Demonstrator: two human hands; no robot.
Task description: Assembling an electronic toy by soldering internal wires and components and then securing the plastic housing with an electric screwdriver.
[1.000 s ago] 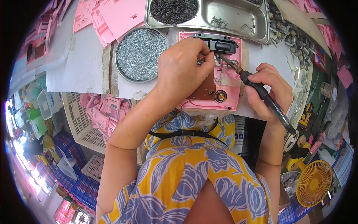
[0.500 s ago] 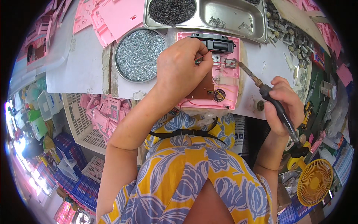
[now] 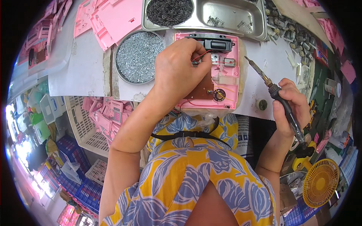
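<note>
A pink plastic housing [image 3: 233,81] lies in front of me, fitted with a black module [image 3: 220,45], a brown circuit board [image 3: 201,89], a small metal motor [image 3: 229,62] and a round black part [image 3: 219,95] with yellow wires. Over its left side, my left hand [image 3: 181,62] pinches a thin red wire [image 3: 201,55] between thumb and fingertips. My right hand [image 3: 291,107] grips a soldering iron [image 3: 287,105] by its black handle. The iron's tip points up and left, just right of the housing and apart from it.
A round tin of small screws [image 3: 138,56] stands left of the housing. Behind is a metal tray [image 3: 226,32] with dark springs. Small motors [image 3: 288,35] are heaped at the far right. A white basket [image 3: 81,124] of pink parts sits lower left, a yellow fan [image 3: 320,183] lower right.
The soldering iron's tip has moved right, away from the motor and off the housing. My left hand keeps its pinch over the housing, with more red wire showing.
</note>
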